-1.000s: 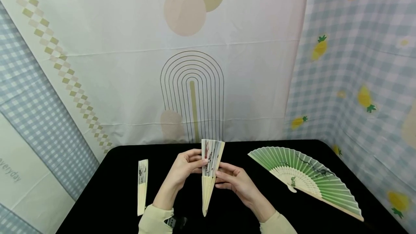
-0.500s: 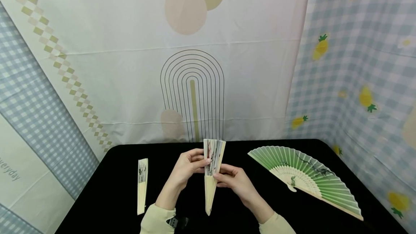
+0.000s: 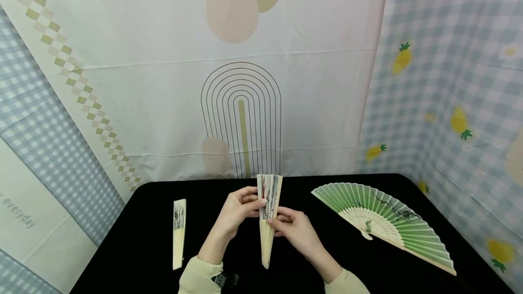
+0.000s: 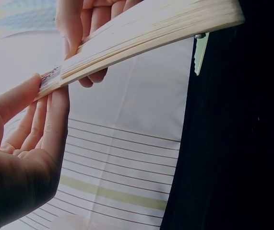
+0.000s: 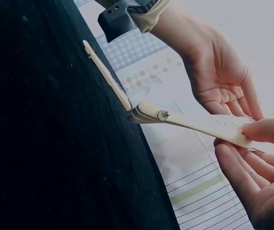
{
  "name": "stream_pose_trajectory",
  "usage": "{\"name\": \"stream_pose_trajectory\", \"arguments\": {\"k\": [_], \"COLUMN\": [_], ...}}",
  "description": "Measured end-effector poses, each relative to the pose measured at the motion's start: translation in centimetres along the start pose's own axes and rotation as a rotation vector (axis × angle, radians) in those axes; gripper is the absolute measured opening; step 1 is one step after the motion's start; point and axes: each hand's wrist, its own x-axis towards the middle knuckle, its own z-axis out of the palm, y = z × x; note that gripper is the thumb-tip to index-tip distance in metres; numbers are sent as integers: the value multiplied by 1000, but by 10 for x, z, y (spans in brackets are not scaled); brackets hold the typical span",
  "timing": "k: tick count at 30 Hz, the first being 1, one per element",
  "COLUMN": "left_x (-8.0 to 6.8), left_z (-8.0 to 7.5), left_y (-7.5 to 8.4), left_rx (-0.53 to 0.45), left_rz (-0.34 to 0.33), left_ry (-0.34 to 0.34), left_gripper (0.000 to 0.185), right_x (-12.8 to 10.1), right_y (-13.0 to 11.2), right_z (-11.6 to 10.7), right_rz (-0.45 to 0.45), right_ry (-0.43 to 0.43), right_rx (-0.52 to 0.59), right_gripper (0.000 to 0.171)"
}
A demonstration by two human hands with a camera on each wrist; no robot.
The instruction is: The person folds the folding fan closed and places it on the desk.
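Folding fan (image 3: 268, 212) — slim pale bamboo ribs, paper leaf with dark and red brushwork, nearly folded — is held above the black worktop (image 3: 122, 248). Left hand (image 3: 237, 210) pinches the leaf edge; right hand (image 3: 295, 230) grips the ribs. Its long axis runs away from the person, rivet end nearest them. Patterned cloth backdrop (image 3: 163, 80) behind — a closed fan (image 3: 179, 232) left, an open green fan (image 3: 388, 221) right.

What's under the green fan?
The open green fan lies flat on the black table. Black tabletop shows all around its edge. Whatever sits right beneath the fan is covered, so it cannot be seen.
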Motion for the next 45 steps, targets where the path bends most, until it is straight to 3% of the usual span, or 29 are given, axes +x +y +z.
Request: {"name": "stream_pose_trajectory", "arguments": {"k": [22, 45], "left_x": [0, -1], "left_z": [-2, -4], "left_y": [-1, -1], "left_rx": [20, 8], "left_rz": [18, -10], "left_ry": [-2, 6], "left_gripper": [39, 39], "right_x": [-1, -3], "right_y": [1, -1], "right_z": [2, 4], "right_rz": [-42, -84], "right_ry": [-11, -28], "right_rx": [18, 7], "right_gripper": [42, 45]}}
